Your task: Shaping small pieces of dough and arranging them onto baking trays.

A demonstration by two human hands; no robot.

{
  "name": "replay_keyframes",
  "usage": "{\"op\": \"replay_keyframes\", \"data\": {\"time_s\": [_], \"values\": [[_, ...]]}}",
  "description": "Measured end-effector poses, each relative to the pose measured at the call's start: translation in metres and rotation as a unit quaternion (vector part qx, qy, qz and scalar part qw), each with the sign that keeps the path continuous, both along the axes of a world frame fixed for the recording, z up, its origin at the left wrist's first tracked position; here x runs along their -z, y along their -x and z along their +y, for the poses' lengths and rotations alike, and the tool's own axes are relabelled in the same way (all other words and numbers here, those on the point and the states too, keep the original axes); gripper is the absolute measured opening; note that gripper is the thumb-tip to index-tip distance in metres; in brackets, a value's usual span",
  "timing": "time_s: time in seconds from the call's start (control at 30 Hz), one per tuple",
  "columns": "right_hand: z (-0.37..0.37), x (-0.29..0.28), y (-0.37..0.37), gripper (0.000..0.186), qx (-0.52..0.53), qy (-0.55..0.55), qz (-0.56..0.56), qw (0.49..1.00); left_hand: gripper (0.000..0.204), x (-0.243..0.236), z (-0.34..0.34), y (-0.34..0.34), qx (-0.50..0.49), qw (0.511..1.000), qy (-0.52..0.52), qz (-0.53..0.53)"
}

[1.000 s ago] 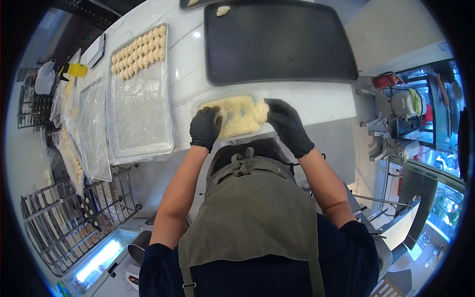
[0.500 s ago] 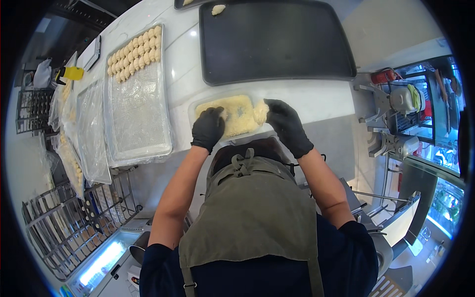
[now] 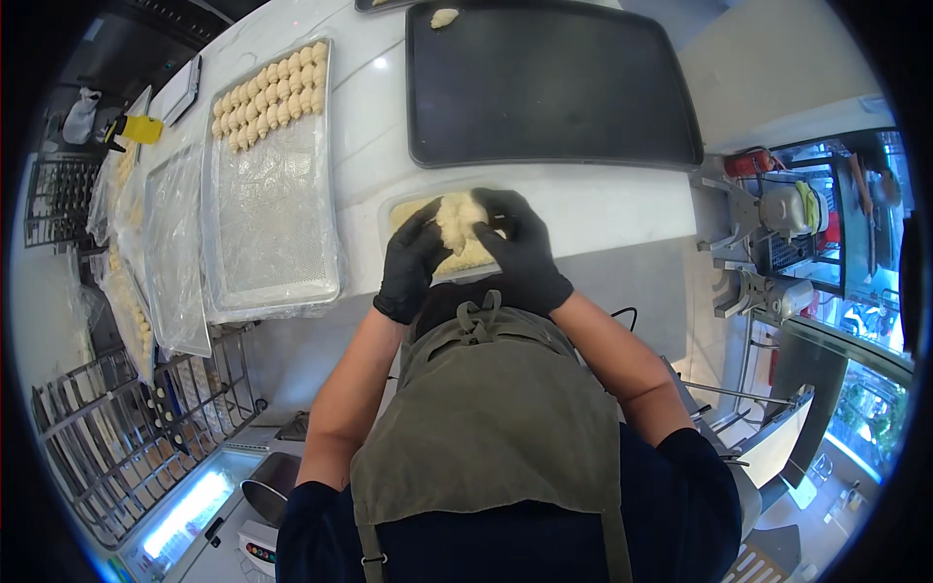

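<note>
My left hand (image 3: pixel 410 262) and my right hand (image 3: pixel 525 251), both in black gloves, hold a pale rolled dough piece (image 3: pixel 459 222) with a crumbly-looking surface between their fingers. They are over a shallow clear tub (image 3: pixel 386 222) at the table's near edge. Yellowish crumbs (image 3: pixel 468 258) cover the tub's bottom; part of it is hidden by my hands. Beyond it lies a large black tray (image 3: pixel 554 92) with one pale dough piece (image 3: pixel 444 17) near its far left corner.
To the left, a plastic-covered metal tray (image 3: pixel 274 223) carries rows of rolled dough pieces (image 3: pixel 267 100) at its far end. Plastic-wrapped trays (image 3: pixel 177 262) stand farther left, above a metal rack (image 3: pixel 146 437). A yellow-and-black object (image 3: pixel 142 129) sits past them.
My right hand has moved left over the tub with the dough piece, and my left hand has risen from the crumbs to meet it. Both now hold the dough. The view has shifted slightly.
</note>
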State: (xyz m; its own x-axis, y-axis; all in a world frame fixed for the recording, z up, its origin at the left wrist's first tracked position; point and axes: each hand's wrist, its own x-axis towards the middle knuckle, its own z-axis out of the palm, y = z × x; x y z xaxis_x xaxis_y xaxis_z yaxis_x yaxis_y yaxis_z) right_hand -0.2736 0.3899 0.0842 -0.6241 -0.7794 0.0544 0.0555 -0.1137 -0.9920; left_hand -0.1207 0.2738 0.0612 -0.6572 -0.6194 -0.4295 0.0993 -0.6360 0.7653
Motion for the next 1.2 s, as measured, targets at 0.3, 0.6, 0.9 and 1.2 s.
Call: {"op": "replay_keyframes", "data": {"time_s": [0.3, 0.6, 0.9, 1.2], "values": [[-0.032, -0.013, -0.01, 0.041, -0.066, -0.033, 0.284, 0.956, 0.05, 0.002, 0.007, -0.012, -0.043, 0.998, 0.04, 0.02], [-0.031, 0.023, -0.011, 0.042, -0.022, -0.092, 0.154, 0.984, 0.05, 0.014, -0.007, -0.022, 0.013, 0.996, 0.091, -0.004], [-0.013, 0.04, -0.006, 0.04, -0.055, 0.029, -0.416, 0.907, 0.059, 0.027, -0.025, -0.02, 0.046, 0.998, 0.04, -0.001], [-0.036, 0.08, -0.026, 0.034, -0.005, -0.229, 0.369, 0.901, 0.066, 0.023, -0.065, -0.026, 0.147, 0.98, 0.128, -0.036]]}}
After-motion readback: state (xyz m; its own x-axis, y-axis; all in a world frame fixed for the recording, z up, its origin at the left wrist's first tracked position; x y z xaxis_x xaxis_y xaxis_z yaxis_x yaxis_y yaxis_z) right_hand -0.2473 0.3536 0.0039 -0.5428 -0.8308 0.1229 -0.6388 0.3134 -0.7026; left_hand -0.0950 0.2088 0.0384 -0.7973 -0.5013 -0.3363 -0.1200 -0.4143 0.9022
